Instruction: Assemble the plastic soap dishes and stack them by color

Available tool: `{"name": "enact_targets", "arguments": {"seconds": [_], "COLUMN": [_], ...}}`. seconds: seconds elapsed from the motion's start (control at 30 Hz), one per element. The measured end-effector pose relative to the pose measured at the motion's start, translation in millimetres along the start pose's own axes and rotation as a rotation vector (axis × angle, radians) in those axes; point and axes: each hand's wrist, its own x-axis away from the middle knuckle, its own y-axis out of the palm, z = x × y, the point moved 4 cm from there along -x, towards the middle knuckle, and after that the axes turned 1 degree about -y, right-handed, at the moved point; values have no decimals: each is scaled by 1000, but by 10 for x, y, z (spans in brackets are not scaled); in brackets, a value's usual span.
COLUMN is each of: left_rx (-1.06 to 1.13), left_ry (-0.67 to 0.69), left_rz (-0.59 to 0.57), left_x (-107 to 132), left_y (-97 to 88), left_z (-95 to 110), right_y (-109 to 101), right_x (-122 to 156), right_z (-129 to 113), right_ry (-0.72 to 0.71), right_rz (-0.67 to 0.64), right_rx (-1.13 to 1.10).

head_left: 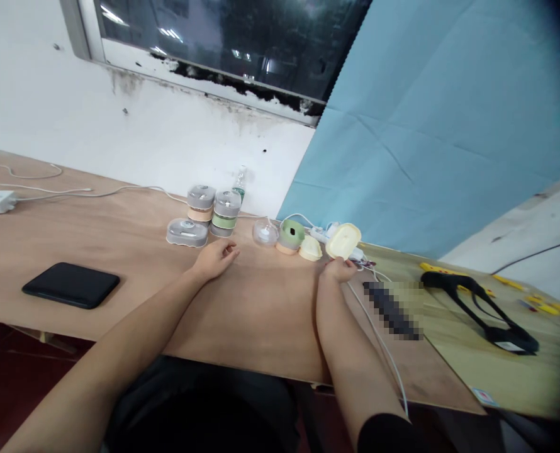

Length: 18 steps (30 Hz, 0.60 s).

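Observation:
My right hand (340, 269) grips the lower edge of a pale yellow oval container part (344, 241), tilted up with its shallow face towards me. Left of it on the table lies a second pale yellow piece (310, 248) with a wavy edge. Beside that, a green piece (291, 231) sits on a peach one (287, 246), and a clear dome (265, 232) stands next to them. My left hand (218, 258) rests on the table, fingers loosely bent and apart, with nothing in it. Just beyond it are grey-lidded containers with green (224, 221) and peach (199, 214) bands.
A low grey container (187, 233) stands before the stacks, a clear bottle (240, 181) behind them. A black flat case (71, 285) lies on the left. White cables and a power strip (318, 234) run along the back. A black strap (481, 308) lies far right.

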Motion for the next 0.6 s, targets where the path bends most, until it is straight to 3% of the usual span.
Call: {"name": "enact_targets", "arguments": {"seconds": [0.07,0.2,0.4,0.6], "left_rx": [-5,-14,-9,-4], "left_ry": [8,25,47,57], "left_rz": [-5,-24,-47,-56], "left_x": [-3,-5,1,7], "left_y": [5,17,46,54], "left_z": [-10,-11,4,4], "right_y": [44,121,141,253], "right_x": [35,106,110,119], "right_z": [32,-14,-4,71], "right_ry": [42,-58,-106,-126], "right_rz": [-22,-141,-162,-333], "right_rx": [38,113,167,140]}}
